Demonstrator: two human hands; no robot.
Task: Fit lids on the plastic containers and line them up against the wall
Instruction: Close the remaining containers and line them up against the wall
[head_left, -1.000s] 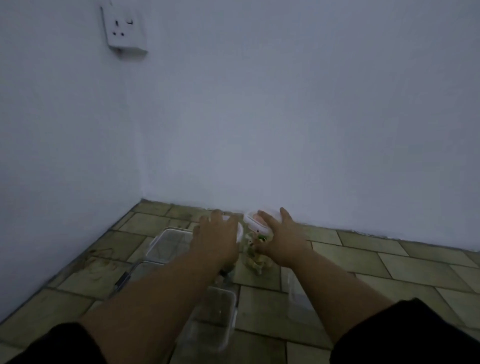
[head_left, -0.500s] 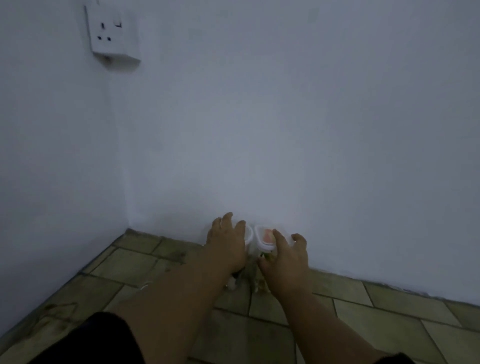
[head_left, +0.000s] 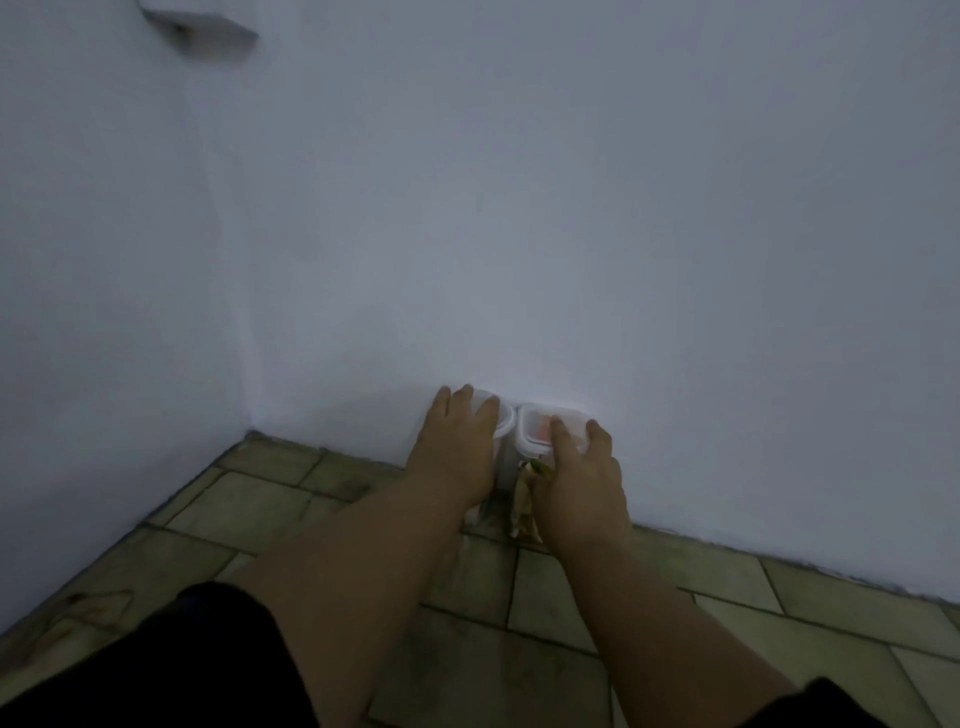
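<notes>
Two small clear plastic containers with white lids stand side by side against the wall (head_left: 571, 260). My left hand (head_left: 457, 447) lies over the left container (head_left: 503, 415) and grips it, covering most of its lid. My right hand (head_left: 582, 478) holds the right container (head_left: 537, 428), whose lid shows a pink patch; yellowish-green contents (head_left: 522, 499) show through its side below my fingers. The two containers touch or nearly touch each other.
The tiled floor (head_left: 260, 499) meets a second wall in a corner at the left. A wall socket (head_left: 202, 26) juts out at the top left. My dark sleeves fill the bottom corners.
Both hands have carried the two lidded containers forward from the middle of the floor up to the wall. The open clear containers seen earlier on the floor are out of view.
</notes>
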